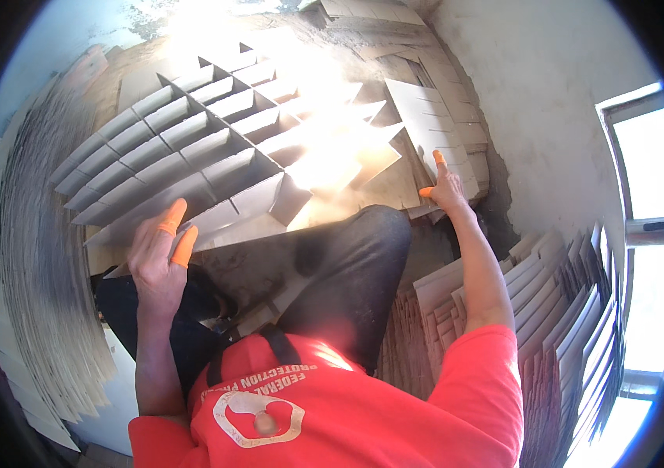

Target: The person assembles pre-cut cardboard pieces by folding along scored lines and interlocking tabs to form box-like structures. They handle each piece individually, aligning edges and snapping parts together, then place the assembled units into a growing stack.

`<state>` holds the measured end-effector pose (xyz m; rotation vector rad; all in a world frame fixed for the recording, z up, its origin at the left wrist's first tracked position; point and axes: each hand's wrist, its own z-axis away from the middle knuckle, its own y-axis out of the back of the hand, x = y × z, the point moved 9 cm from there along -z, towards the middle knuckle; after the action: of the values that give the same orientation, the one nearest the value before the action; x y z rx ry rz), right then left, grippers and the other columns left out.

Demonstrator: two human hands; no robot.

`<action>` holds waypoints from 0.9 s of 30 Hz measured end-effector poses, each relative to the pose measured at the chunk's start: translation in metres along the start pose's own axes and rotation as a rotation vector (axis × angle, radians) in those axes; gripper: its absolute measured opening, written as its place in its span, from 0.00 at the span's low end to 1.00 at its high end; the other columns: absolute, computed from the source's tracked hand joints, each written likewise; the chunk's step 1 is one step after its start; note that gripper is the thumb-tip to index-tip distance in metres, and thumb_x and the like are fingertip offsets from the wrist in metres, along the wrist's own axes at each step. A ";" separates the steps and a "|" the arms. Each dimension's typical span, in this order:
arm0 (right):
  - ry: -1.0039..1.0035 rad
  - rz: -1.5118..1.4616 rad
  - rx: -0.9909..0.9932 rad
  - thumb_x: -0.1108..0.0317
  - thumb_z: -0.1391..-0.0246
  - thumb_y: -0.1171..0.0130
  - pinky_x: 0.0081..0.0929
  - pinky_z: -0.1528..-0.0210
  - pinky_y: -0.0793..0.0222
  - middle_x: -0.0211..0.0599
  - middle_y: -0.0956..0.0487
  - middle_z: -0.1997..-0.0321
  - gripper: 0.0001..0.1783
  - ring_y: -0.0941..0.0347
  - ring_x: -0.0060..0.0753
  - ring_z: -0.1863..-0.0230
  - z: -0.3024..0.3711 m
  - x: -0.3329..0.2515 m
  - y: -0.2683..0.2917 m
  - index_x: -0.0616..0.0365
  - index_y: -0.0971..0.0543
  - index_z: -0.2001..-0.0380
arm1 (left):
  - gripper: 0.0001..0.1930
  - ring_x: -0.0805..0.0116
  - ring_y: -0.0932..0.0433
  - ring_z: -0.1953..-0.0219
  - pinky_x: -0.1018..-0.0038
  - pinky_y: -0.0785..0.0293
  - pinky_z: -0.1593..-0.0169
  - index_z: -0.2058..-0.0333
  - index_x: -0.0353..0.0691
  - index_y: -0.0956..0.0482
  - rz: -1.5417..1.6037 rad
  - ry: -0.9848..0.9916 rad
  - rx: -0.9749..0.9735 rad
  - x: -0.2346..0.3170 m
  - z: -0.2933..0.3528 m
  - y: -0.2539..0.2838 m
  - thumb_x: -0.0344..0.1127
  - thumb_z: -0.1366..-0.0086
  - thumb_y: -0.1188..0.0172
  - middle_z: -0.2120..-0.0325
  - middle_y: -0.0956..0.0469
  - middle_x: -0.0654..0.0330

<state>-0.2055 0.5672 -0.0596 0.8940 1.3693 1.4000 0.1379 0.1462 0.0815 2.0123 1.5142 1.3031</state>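
A cardboard divider grid [215, 129] of interlocked slotted strips stands in front of me, partly washed out by sunlight. My left hand [159, 253] is at its near left edge, thumb and forefinger apart in orange finger cots. Nothing shows between those fingers; I cannot tell whether they touch the grid. To the right, a flat slotted cardboard strip [417, 117] lies on other pieces. My right hand [450, 189] is at the near end of that strip, orange-capped forefinger stretched over it and thumb spread to the side. Its other fingers are mostly hidden.
A tall stack of cardboard strips [51, 234] lines the left side. More strips [538, 304] stand on edge at the lower right, below a bright window [648, 171]. Loose cardboard pieces [456, 86] lie along the wall at the back right. My bent knee [382, 234] is near the work surface.
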 end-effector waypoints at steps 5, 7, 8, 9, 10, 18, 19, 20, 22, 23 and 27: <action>-0.024 0.295 0.390 0.52 0.46 0.34 0.41 0.58 0.28 0.50 0.20 0.69 0.24 0.20 0.44 0.63 0.006 0.012 0.067 0.60 0.24 0.56 | 0.19 0.56 0.20 0.63 0.66 0.24 0.57 0.53 0.31 0.19 -0.016 0.018 0.068 -0.007 0.003 0.024 0.23 0.46 0.30 0.62 0.18 0.51; -0.111 -0.144 0.479 0.51 0.39 0.41 0.34 0.62 0.27 0.46 0.19 0.69 0.20 0.22 0.35 0.68 0.016 -0.017 0.122 0.60 0.24 0.59 | 0.22 0.55 0.21 0.61 0.65 0.25 0.55 0.53 0.32 0.19 -0.014 0.059 0.056 -0.018 0.011 0.030 0.26 0.48 0.28 0.61 0.18 0.51; -0.142 -0.296 0.500 0.51 0.37 0.44 0.31 0.64 0.27 0.45 0.18 0.68 0.20 0.22 0.31 0.69 0.028 -0.042 0.158 0.59 0.24 0.59 | 0.22 0.55 0.21 0.60 0.65 0.25 0.55 0.53 0.32 0.19 -0.013 0.077 0.043 -0.020 0.012 0.031 0.27 0.48 0.28 0.61 0.18 0.51; 0.003 -0.302 0.636 0.52 0.36 0.44 0.28 0.63 0.26 0.43 0.17 0.65 0.20 0.21 0.30 0.68 0.036 -0.059 0.185 0.58 0.24 0.54 | 0.23 0.55 0.21 0.60 0.64 0.25 0.54 0.53 0.32 0.19 0.003 0.084 0.024 -0.019 0.010 0.027 0.28 0.49 0.28 0.61 0.18 0.51; 0.160 -0.294 0.756 0.54 0.36 0.43 0.26 0.63 0.25 0.42 0.16 0.63 0.20 0.20 0.29 0.66 0.042 -0.079 0.209 0.57 0.24 0.49 | 0.25 0.55 0.21 0.58 0.64 0.26 0.53 0.52 0.33 0.20 0.006 0.044 0.023 -0.016 0.010 0.025 0.30 0.50 0.27 0.61 0.18 0.51; 1.024 -0.916 0.194 0.87 0.56 0.36 0.34 0.35 0.31 0.42 0.32 0.32 0.40 0.34 0.36 0.33 0.108 -0.304 0.273 0.61 0.32 0.36 | 0.18 0.57 0.21 0.68 0.65 0.24 0.62 0.57 0.33 0.18 -0.009 -0.053 -0.019 -0.018 0.010 0.000 0.27 0.49 0.30 0.70 0.19 0.53; 1.057 -0.872 0.150 0.90 0.57 0.37 0.32 0.33 0.34 0.41 0.34 0.30 0.41 0.37 0.35 0.31 0.105 -0.316 0.266 0.62 0.33 0.36 | 0.17 0.58 0.22 0.70 0.65 0.24 0.63 0.58 0.33 0.18 -0.010 -0.067 0.001 -0.018 0.010 0.000 0.26 0.49 0.30 0.71 0.19 0.53; 1.024 -0.915 0.089 0.91 0.58 0.38 0.30 0.34 0.34 0.41 0.34 0.30 0.41 0.37 0.34 0.32 0.105 -0.329 0.258 0.63 0.32 0.36 | 0.14 0.59 0.22 0.71 0.66 0.25 0.66 0.61 0.32 0.18 0.003 -0.086 0.024 -0.018 0.010 0.000 0.24 0.50 0.32 0.72 0.19 0.53; 0.932 -0.980 -0.014 0.92 0.58 0.39 0.27 0.36 0.32 0.41 0.35 0.30 0.40 0.36 0.31 0.33 0.104 -0.348 0.243 0.65 0.32 0.37 | 0.13 0.58 0.23 0.72 0.66 0.25 0.67 0.62 0.32 0.18 0.011 -0.098 0.027 -0.017 0.009 -0.001 0.23 0.50 0.33 0.73 0.20 0.53; 0.877 -1.002 -0.054 0.93 0.59 0.39 0.25 0.37 0.32 0.41 0.36 0.29 0.40 0.36 0.29 0.33 0.103 -0.356 0.236 0.66 0.31 0.38 | 0.13 0.58 0.23 0.72 0.66 0.25 0.67 0.63 0.32 0.18 0.014 -0.106 0.028 -0.017 0.009 -0.002 0.23 0.50 0.33 0.74 0.20 0.53; 0.859 -0.809 -0.019 0.95 0.59 0.44 0.29 0.35 0.32 0.39 0.35 0.30 0.42 0.38 0.35 0.31 0.096 -0.370 0.226 0.60 0.30 0.37 | 0.10 0.58 0.23 0.73 0.66 0.25 0.69 0.65 0.32 0.18 0.024 -0.078 0.021 -0.018 0.008 -0.001 0.22 0.49 0.34 0.76 0.22 0.53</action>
<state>-0.0397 0.2604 0.2160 -0.3706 2.0126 1.1389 0.1427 0.1329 0.0677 2.0750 1.4787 1.2085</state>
